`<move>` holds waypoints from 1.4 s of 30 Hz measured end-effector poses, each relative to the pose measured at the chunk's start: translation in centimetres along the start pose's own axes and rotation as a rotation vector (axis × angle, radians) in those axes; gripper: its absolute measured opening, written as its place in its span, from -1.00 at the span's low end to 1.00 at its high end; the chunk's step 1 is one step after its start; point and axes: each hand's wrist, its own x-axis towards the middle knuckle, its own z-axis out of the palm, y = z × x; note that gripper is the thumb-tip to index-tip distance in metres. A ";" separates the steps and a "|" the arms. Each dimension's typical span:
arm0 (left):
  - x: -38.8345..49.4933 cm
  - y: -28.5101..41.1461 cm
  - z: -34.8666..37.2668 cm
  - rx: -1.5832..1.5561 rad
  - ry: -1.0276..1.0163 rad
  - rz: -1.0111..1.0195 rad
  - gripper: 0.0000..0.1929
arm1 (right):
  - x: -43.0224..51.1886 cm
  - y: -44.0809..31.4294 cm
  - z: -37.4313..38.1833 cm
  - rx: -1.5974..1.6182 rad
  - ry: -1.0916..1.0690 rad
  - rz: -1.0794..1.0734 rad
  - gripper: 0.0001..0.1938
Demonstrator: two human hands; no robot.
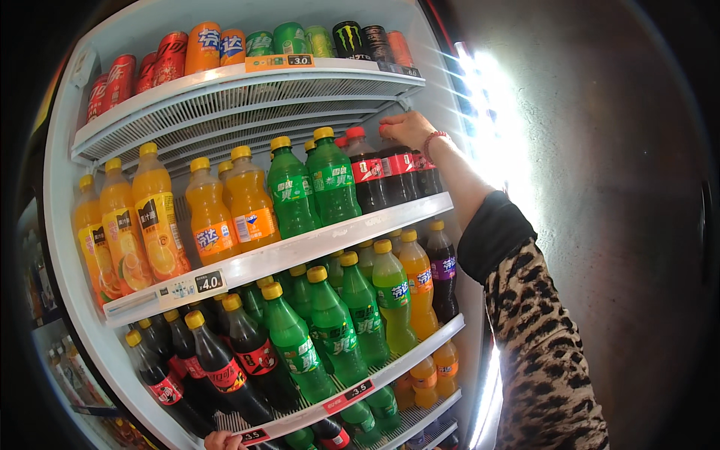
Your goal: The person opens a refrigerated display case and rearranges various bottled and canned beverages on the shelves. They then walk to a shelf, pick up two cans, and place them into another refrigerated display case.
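Observation:
My right hand (409, 134), with a red beaded bracelet at the wrist, has its fingers on the red cap of a cola bottle (398, 164). That bottle stands upright at the right end of a drinks cooler's middle shelf (337, 233). Other red-capped cola bottles (367, 169) are beside it, and green Sprite bottles (334, 174) stand to their left. Only the fingers of my left hand (225, 440) show, at the bottom of the picture, curled at the front edge of a lower shelf (304, 419). The rest of that hand is cut off.
Drink cans (204, 48) line the top shelf (247, 84). Orange Fanta bottles (211, 211) and juice bottles (157, 214) fill the middle shelf's left side. Below are more cola (219, 360) and Sprite bottles (295, 332). A bright light strip (489, 101) runs along the right side.

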 end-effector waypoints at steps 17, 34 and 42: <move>-0.2 -0.3 0.1 0.034 0.005 0.047 -0.81 | -3.1 -0.5 0.4 0.051 0.282 -0.079 -0.60; -1.7 -0.4 0.3 -0.023 -0.117 -0.095 -0.77 | -39.5 -14.7 -0.2 1.209 -1.084 -0.933 -0.76; -1.7 -0.6 0.5 -0.001 -0.086 -0.013 -0.78 | -45.3 -17.5 -2.1 1.184 -0.397 -0.882 -0.93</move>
